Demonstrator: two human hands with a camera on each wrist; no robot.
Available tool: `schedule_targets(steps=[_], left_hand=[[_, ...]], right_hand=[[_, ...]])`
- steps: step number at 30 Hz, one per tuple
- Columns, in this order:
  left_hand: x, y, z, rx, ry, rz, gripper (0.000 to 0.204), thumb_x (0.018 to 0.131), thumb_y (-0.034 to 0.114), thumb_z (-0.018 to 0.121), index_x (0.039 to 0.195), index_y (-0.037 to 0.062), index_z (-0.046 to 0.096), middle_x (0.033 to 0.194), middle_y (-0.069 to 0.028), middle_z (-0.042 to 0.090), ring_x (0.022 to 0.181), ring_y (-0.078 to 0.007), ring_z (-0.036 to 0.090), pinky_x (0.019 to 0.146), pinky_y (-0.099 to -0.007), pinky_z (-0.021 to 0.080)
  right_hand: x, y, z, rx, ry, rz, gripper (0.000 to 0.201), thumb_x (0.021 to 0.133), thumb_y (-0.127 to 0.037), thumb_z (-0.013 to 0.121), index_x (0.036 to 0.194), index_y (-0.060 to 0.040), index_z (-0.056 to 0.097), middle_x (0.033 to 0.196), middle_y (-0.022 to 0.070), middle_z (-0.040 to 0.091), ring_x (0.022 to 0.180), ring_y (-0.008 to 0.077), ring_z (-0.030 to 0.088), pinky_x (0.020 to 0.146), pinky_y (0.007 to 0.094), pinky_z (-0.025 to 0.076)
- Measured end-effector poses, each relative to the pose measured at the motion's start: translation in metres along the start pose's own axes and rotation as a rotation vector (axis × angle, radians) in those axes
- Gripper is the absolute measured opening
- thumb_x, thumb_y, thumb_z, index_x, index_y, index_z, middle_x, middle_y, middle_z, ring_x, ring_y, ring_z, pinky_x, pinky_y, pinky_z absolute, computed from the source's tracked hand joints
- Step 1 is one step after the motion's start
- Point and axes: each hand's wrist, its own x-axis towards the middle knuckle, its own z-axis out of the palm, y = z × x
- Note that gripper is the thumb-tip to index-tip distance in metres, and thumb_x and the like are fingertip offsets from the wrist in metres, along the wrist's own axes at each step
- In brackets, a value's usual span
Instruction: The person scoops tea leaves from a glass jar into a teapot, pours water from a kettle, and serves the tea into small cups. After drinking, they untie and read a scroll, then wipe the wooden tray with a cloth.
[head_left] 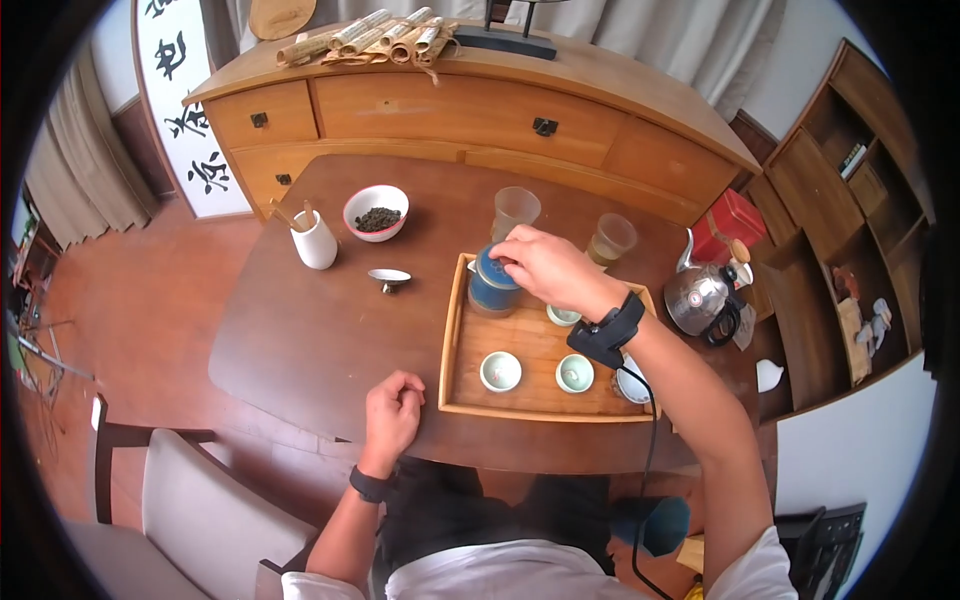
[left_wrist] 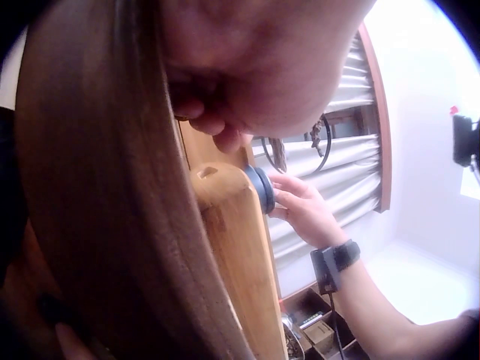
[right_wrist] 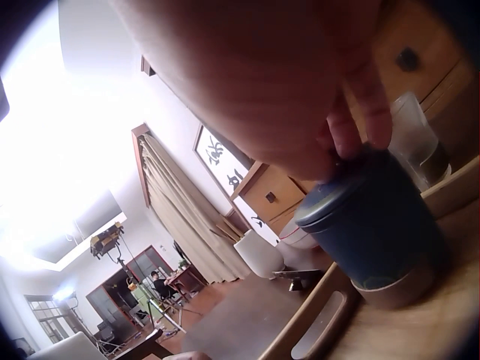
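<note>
Vessel (head_left: 490, 294), blue and lidded, is stood upright in the far left corner of the wooden tray (head_left: 447, 345); its lid (right_wrist: 330, 199) looks seated, and is reached from above by the right hand (head_left: 560, 268), whose fingers are bent down and drawn close, the lid's top seemingly pinched between them (whether a knob is hidden there cannot be told); the step in hand is judged to be the seating or lifting of that lid, so either a clean release or a straight upward lift would be called for next, the body not being tipped; in the same tray three small pale cups (head_left: 500, 372) are set; two glasses (head_left: 517, 208) are placed just beyond its far rim; to the right a metal kettle (head_left: 700, 300) is seen, to the left a bowl (head_left: 357, 222) of dark leaves (head_left: 380, 220) and a white holder (head_left: 315, 246); by the near edge of the table (head_left: 300, 350) the left hand (head_left: 393, 415) is rested, its fingers loosely curled, nothing being held.
</note>
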Motion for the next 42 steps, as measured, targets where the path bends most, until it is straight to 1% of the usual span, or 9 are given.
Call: schedule_targets(steps=[4, 8, 13, 15, 19, 27, 31, 39, 42], left_hand=[[-0.003, -0.005, -0.004, -0.038, 0.02, 0.005, 0.017, 0.084, -0.004, 0.048, 0.083, -0.0003, 0.064, 0.066, -0.0058, 0.063, 0.062, -0.0116, 0.059, 0.058, -0.0267, 0.047], [-0.004, -0.025, 0.0, -0.141, 0.005, -0.013, 0.02, 0.085, -0.006, 0.045, 0.083, 0.0001, 0.063, 0.069, -0.0036, 0.061, 0.066, -0.0094, 0.057, 0.06, -0.0237, 0.046], [-0.003, -0.024, 0.001, -0.051, 0.013, -0.015, 0.021, 0.082, -0.009, 0.043, 0.081, -0.0004, 0.062, 0.067, -0.0037, 0.06, 0.063, -0.0095, 0.055, 0.057, -0.0232, 0.042], [-0.003, -0.018, 0.004, -0.065, 0.019, -0.017, 0.021, 0.082, -0.01, 0.043, 0.081, -0.0006, 0.061, 0.067, -0.0034, 0.059, 0.062, -0.0089, 0.054, 0.056, -0.0227, 0.041], [-0.002, -0.018, 0.004, -0.002, 0.019, 0.007, 0.02, 0.082, -0.009, 0.043, 0.081, -0.0007, 0.061, 0.066, -0.0035, 0.059, 0.062, -0.0087, 0.054, 0.056, -0.0226, 0.041], [-0.002, -0.022, 0.004, 0.125, 0.032, 0.04, 0.02, 0.082, -0.008, 0.043, 0.082, -0.0003, 0.062, 0.065, -0.0045, 0.059, 0.06, -0.0103, 0.055, 0.056, -0.0242, 0.042], [-0.001, -0.019, 0.005, 0.131, 0.025, 0.023, 0.02, 0.082, -0.008, 0.043, 0.081, -0.0003, 0.061, 0.065, -0.0042, 0.058, 0.062, -0.0102, 0.055, 0.057, -0.024, 0.042], [-0.004, -0.023, 0.003, -0.044, 0.055, 0.05, 0.018, 0.082, -0.008, 0.044, 0.08, 0.0006, 0.06, 0.065, -0.0017, 0.057, 0.061, -0.0079, 0.052, 0.055, -0.0217, 0.039], [-0.003, -0.023, -0.004, -0.088, 0.081, 0.105, 0.02, 0.082, -0.009, 0.043, 0.08, 0.0016, 0.059, 0.068, -0.0022, 0.056, 0.062, -0.0078, 0.05, 0.055, -0.0211, 0.038]], right_hand=[[-0.033, -0.01, -0.017, 0.101, 0.096, -0.101, 0.046, 0.088, -0.008, 0.065, 0.133, -0.0071, 0.054, 0.122, 0.0099, 0.055, 0.109, 0.0244, 0.059, 0.089, 0.0364, 0.051], [-0.113, -0.023, -0.071, 0.247, 0.151, 0.18, 0.044, 0.088, -0.006, 0.068, 0.131, -0.006, 0.056, 0.122, 0.0072, 0.054, 0.097, 0.0134, 0.06, 0.081, 0.0266, 0.052], [-0.238, 0.066, -0.117, 0.418, 0.985, 0.258, 0.052, 0.092, 0.001, 0.058, 0.141, -0.0014, 0.04, 0.12, 0.0095, 0.055, 0.093, 0.0095, 0.058, 0.079, 0.0234, 0.051], [-0.289, 0.123, -0.128, 0.267, 1.181, 0.512, 0.052, 0.094, -0.005, 0.06, 0.142, -0.0041, 0.04, 0.121, 0.0094, 0.053, 0.089, 0.0087, 0.058, 0.077, 0.0225, 0.05], [-0.371, 0.236, -0.09, 0.026, 0.95, 0.982, 0.064, 0.09, -0.013, 0.067, 0.146, -0.0066, 0.036, 0.124, 0.0164, 0.053, 0.087, 0.0162, 0.061, 0.08, 0.031, 0.052], [-0.406, 0.325, -0.024, -0.139, 0.668, 0.99, 0.083, 0.08, -0.015, 0.075, 0.149, -0.0083, 0.031, 0.124, 0.0298, 0.056, 0.101, 0.0361, 0.065, 0.087, 0.0406, 0.051], [-0.384, 0.273, -0.055, -0.01, 0.432, 1.204, 0.07, 0.076, -0.015, 0.073, 0.139, -0.0046, 0.045, 0.103, 0.0296, 0.066, 0.1, 0.0411, 0.065, 0.089, 0.0455, 0.051], [-0.422, 0.157, -0.055, -0.105, 0.084, 0.946, 0.047, 0.072, -0.027, 0.068, 0.113, -0.0036, 0.063, 0.099, 0.0265, 0.067, 0.094, 0.0444, 0.063, 0.083, 0.048, 0.051], [-0.459, 0.136, -0.052, 0.164, 0.174, 0.921, 0.035, 0.078, -0.02, 0.066, 0.107, -0.0013, 0.062, 0.086, 0.0182, 0.066, 0.08, 0.0281, 0.065, 0.075, 0.0377, 0.051]])
